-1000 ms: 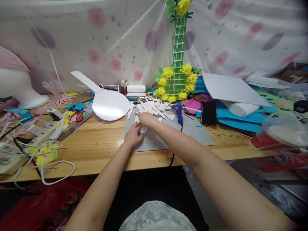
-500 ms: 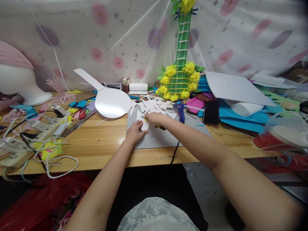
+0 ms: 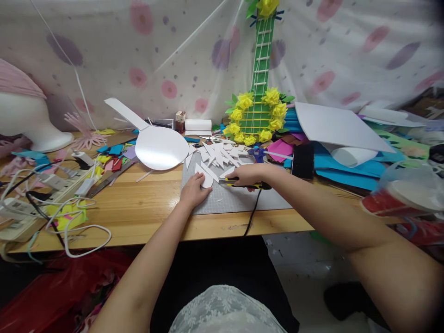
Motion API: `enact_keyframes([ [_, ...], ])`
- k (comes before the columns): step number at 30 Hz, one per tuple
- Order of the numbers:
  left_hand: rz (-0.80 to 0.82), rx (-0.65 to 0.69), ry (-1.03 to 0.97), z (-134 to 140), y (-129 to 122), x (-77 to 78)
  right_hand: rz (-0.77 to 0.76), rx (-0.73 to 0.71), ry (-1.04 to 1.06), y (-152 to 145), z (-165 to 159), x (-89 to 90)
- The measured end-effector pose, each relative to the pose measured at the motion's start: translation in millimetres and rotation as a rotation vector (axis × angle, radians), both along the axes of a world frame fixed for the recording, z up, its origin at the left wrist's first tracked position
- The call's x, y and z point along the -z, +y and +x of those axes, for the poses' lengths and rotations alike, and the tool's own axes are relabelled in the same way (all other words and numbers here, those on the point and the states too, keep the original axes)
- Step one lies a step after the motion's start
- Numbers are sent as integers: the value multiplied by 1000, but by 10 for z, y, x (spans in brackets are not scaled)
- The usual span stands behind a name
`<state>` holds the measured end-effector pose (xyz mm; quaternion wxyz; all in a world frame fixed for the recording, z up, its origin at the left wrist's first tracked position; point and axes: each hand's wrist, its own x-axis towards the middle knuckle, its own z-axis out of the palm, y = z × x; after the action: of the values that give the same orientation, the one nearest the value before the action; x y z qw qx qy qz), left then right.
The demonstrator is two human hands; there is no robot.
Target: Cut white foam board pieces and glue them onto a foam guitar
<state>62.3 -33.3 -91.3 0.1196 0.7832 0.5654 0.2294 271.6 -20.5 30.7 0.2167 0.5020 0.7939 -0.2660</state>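
My left hand (image 3: 194,190) lies on the grey cutting mat (image 3: 229,203), its thumb and fingers spread over a white board piece (image 3: 206,178) and holding it down. A narrow white strip (image 3: 210,172) lies along the right side of that piece, apart at a thin gap. My right hand (image 3: 248,175) is closed around a yellow-and-black utility knife (image 3: 262,186). The blade points left, just to the right of the strip. Beyond both hands, several pointed white scraps (image 3: 218,153) form a heap on the mat. Another white scrap (image 3: 227,172) shows beside the right hand's fingers.
A white round panel with a long neck (image 3: 161,148) lies back left. Behind the mat stands a green guitar shape with yellow flowers (image 3: 256,115). A blue glue gun (image 3: 258,155) sits beyond my right hand. Cables (image 3: 83,222) crowd the left; a cup (image 3: 398,199) stands right.
My right hand has moved right with the utility knife, away from the left hand. A narrow strip now shows separated from the white piece. My left hand has stayed in place.
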Motion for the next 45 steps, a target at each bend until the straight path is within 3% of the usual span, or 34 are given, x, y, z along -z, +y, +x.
enact_keyframes([
  [4, 41, 42, 38, -65, 28, -10, 17, 38, 64, 12, 132, 15],
  [8, 157, 40, -27, -161, 27, -14, 83, 130, 160, 76, 63, 66],
  [11, 181, -20, -100, -189, -8, -11, 172, 162, 203, 122, -173, 104],
  [18, 147, -34, -103, -181, -43, 17, 462, 35, 63, 282, -872, 312],
  [22, 149, -53, -81, -178, -44, 16, 472, 41, -29, 358, -1073, 388],
  [26, 111, -72, -81, -176, -41, 7, 428, 1, -87, 314, -1140, 303],
  [30, 111, -83, -72, -166, -38, 13, 389, -34, -111, 199, -1086, 231],
  [36, 118, -122, -43, -108, -68, -7, 387, -48, -60, -11, -830, 312],
  [42, 107, -152, -26, -98, -30, -19, 241, -53, -23, -326, -443, 154],
  [45, 104, -126, -47, -122, -9, -16, 128, -8, 46, -347, -227, 100],
])
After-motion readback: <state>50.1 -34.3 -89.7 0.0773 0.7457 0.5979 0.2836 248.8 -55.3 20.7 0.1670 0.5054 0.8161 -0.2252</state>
